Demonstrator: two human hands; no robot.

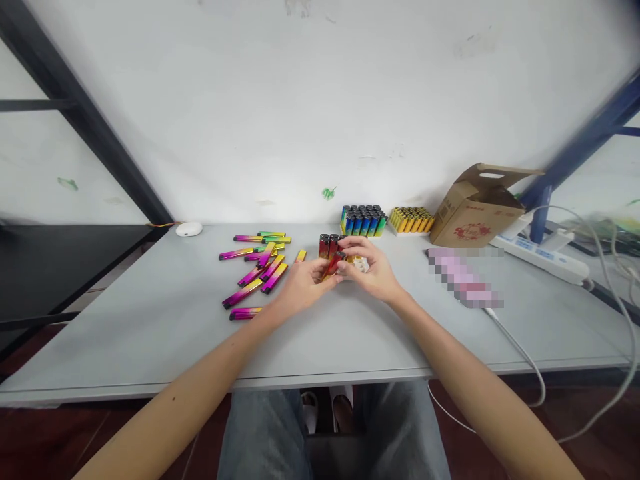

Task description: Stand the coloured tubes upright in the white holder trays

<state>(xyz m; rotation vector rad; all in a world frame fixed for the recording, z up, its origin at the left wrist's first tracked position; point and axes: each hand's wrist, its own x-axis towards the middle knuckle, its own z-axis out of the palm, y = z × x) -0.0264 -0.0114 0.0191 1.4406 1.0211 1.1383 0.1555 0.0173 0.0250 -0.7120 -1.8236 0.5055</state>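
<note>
A red and gold lighter (333,264) is tilted between my two hands, its dark end up and to the right. My left hand (306,287) pinches its lower part. The fingers of my right hand (371,270) are closed at its upper end. Just behind my fingers, several dark red lighters (329,244) stand upright in a white tray (361,264), which my right hand partly hides. Several loose magenta and yellow lighters (274,268) lie to the left of my left hand, with a few green and yellow ones (276,240) behind them.
Blue-green lighters (364,221) and yellow lighters (412,220) stand in blocks near the wall. Right of them are an open cardboard box (470,217), a power strip (545,257) and a pixelated pink object (463,277) with a white cable. A white case (189,229) sits at the back left.
</note>
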